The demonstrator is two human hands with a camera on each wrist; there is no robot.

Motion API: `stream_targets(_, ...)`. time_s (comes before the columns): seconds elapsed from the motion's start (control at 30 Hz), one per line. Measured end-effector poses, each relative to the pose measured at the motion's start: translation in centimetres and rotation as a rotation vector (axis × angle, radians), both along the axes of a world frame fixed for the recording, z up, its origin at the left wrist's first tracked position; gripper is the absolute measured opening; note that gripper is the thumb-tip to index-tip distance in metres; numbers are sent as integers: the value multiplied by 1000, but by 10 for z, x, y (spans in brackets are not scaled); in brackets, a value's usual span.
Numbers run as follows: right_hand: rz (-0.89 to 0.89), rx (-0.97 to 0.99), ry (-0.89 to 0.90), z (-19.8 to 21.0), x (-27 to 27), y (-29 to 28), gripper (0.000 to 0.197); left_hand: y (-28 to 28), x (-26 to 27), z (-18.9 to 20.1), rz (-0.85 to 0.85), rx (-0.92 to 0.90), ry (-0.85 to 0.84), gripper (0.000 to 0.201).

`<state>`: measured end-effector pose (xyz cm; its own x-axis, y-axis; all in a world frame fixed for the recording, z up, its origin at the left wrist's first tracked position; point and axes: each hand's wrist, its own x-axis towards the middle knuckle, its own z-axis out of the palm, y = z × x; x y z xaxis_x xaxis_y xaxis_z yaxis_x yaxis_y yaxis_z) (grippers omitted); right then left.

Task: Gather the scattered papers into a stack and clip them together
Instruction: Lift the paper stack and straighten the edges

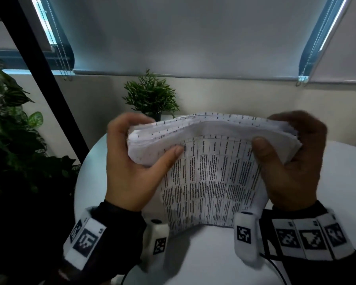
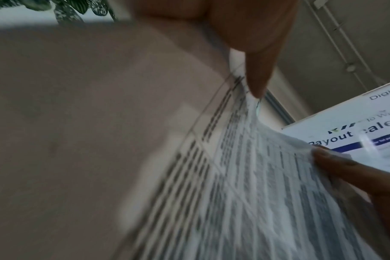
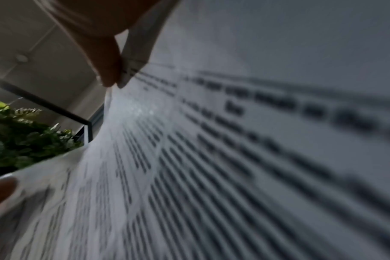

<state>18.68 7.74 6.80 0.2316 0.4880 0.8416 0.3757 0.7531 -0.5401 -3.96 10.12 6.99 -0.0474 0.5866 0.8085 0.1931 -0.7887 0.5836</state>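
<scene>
Squaring the thick stack of white printed table sheets (image 1: 212, 171) upright on the round white surface (image 1: 214, 254) — left hand (image 1: 132, 167) and right hand (image 1: 292, 163) clamp its upper corners between thumb and fingers; I'd loosen, tap the bottom edge, keep it level.

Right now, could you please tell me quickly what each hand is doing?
Left hand: grips the left end of the paper stack.
Right hand: grips the stack's right end.
</scene>
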Motion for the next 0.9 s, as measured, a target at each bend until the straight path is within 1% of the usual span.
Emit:
stream_targets(0.07,95,-60,1,-2,5,0,59,2,-5,0,-70,-67,9,72)
stream_targets(0.1,112,-103,20,-4,7,2,64,3,-5,-1,-102,-118,-7,73)
stream_targets(0.13,107,-139,38,-8,6,3,63,3,-3,-4,-131,-162,-27,68)
stream_targets(0.2,46,-137,40,-13,2,3,54,1,4,-8,-123,-180,-42,57)
stream_targets(0.27,4,-59,24,-9,1,2,50,-1,7,-5,-58,-115,-32,61)
stream_targets(0.33,17,14,6,-1,7,-1,50,0,1,0,-14,-18,-16,72)
stream_targets(0.4,54,-3,-31,2,12,-2,60,2,-5,2,-29,-10,21,80)
stream_targets(0.47,108,-87,-8,-3,12,-3,61,4,-5,-4,-106,-93,9,78)
stream_targets(0.5,115,-130,16,-6,9,-3,59,5,-3,-7,-137,-137,-8,74)
stream_targets(0.53,98,-159,27,-8,5,-4,56,4,0,-10,-135,-155,-10,70)
stream_targets(0.63,5,-106,33,-5,1,-3,50,3,1,-9,-44,-89,9,60)
stream_targets(0.67,2,-64,41,0,2,-3,51,2,1,-6,-32,-54,-2,61)
stream_targets(0.73,52,-26,1,4,4,-3,61,2,-1,-6,-31,-20,9,69)
stream_targets(0.8,100,-85,-9,-2,6,0,71,3,0,-11,-68,-69,27,73)
stream_targets(0.87,104,-192,49,-9,5,1,70,5,-1,-14,-94,-126,22,71)
stream_targets(0.9,86,-223,62,-11,4,1,65,6,-1,-16,-83,-138,25,69)
